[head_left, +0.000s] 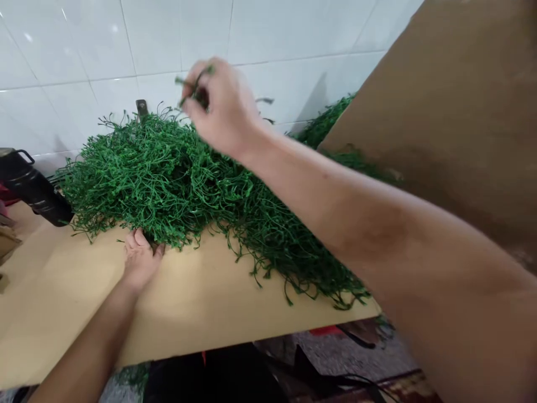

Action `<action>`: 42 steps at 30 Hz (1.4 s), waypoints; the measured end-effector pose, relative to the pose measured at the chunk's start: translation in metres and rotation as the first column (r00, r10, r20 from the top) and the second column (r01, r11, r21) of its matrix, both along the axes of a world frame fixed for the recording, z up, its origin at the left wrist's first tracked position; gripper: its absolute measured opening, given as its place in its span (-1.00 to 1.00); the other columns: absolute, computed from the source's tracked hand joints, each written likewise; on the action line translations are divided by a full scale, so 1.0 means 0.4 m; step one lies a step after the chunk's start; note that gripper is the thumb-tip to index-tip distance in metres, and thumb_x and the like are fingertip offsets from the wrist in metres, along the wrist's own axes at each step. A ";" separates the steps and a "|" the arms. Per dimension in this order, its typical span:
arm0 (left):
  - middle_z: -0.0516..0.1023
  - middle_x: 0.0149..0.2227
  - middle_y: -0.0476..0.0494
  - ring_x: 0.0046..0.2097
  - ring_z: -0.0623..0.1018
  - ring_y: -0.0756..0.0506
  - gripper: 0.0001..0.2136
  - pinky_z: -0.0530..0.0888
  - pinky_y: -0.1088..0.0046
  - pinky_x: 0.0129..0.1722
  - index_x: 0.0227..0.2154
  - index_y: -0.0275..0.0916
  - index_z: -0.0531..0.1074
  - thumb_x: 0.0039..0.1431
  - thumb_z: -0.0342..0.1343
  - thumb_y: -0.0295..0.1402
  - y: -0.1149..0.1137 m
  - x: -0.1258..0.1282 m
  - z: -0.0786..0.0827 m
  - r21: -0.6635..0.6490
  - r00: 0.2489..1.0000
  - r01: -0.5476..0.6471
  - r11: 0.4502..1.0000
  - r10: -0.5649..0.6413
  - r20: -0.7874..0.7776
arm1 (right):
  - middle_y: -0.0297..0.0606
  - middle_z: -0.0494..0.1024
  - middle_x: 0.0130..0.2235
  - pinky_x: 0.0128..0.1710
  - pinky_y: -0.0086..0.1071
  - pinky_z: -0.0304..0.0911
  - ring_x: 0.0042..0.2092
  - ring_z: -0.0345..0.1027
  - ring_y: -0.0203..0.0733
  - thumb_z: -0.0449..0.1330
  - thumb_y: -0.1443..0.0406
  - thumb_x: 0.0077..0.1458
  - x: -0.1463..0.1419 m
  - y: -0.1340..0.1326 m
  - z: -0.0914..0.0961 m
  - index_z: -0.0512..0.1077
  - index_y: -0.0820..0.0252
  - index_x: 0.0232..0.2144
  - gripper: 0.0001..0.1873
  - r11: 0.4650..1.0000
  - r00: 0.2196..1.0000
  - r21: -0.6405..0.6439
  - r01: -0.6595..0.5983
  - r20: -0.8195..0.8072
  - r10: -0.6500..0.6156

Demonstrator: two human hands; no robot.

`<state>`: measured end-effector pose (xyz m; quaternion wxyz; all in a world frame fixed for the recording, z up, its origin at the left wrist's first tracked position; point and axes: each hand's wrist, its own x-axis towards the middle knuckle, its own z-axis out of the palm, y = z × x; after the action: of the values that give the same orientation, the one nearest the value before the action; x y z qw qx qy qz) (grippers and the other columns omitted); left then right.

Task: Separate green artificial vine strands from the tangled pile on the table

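Observation:
A big tangled heap of green artificial plant stems (155, 173), thin with small forked tips, covers the back of the cardboard-coloured table top. My right hand (222, 103) is raised above the heap, near the tiled wall, slightly blurred. Its fingers are closed in a pinch on a few green plastic stems (193, 88), whose ends stick out. Down at the heap's front edge, my left hand (140, 257) rests on the table surface, thumb apart from the fingers. Its fingertips touch the lowest stems and are partly hidden there.
A black bottle (36, 187) leans at the left beside the heap. To the right rises a large brown cardboard sheet (453, 101), with more green stems behind its edge. White wall tiles (168, 39) close off the back. The table's front edge is near my body, with dark cables below.

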<state>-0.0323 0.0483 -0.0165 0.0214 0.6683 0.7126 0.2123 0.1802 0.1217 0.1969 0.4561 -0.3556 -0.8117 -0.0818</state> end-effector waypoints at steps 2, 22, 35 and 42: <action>0.07 0.11 -0.59 0.22 0.09 -0.40 -0.33 0.13 0.01 0.16 0.11 -0.57 -0.01 0.07 -0.04 -0.15 0.001 -0.004 0.001 0.004 1.000 -0.003 1.000 0.003 0.008 | -0.21 0.38 -0.24 -0.13 -0.23 0.15 -0.19 0.24 -0.21 0.05 0.37 0.13 -0.019 -0.084 -0.068 0.30 0.25 -0.33 -0.95 0.995 0.994 0.057 0.080 0.074 -0.084; 0.53 -0.47 -0.06 -0.44 0.47 0.04 -0.82 0.36 0.54 -0.43 -0.43 -0.31 0.38 0.08 0.12 -0.27 -0.054 0.195 0.236 -0.163 0.251 0.459 0.873 0.049 0.967 | -0.17 0.38 -0.41 -0.29 -0.32 0.13 -0.33 0.13 -0.19 -0.02 0.41 0.09 -0.062 -0.382 -0.386 0.40 0.30 -0.49 -0.79 0.973 0.936 0.109 -0.203 0.314 0.160; 0.21 -0.68 0.09 -0.60 0.19 0.11 -0.81 0.14 0.58 -0.58 -0.49 -0.31 0.42 -0.09 0.20 -0.27 -0.080 0.109 0.272 -0.093 0.380 0.490 0.867 -0.116 0.918 | -0.05 0.42 -0.08 -0.12 -0.31 0.33 -0.15 0.34 -0.25 0.03 0.21 0.15 0.046 -0.229 -0.297 0.33 0.38 -0.02 -0.58 0.942 0.944 -0.291 -0.166 -0.323 0.067; 0.22 -0.63 0.06 -0.55 0.17 0.06 -0.76 0.12 0.54 -0.56 -0.40 -0.27 0.42 0.05 0.09 -0.16 -0.203 -0.008 0.281 -0.127 0.605 0.426 0.896 -0.177 0.777 | -0.03 0.42 -0.01 0.01 -0.26 0.26 -0.10 0.36 -0.22 0.07 0.11 0.12 -0.016 -0.089 -0.305 0.29 0.38 0.04 -0.46 0.753 0.945 -0.623 -0.212 -0.326 -0.004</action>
<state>-0.0353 -0.0330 0.0957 0.4489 0.6213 0.5384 0.3502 0.1739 0.0861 0.0747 0.4285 -0.4537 -0.7266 0.2873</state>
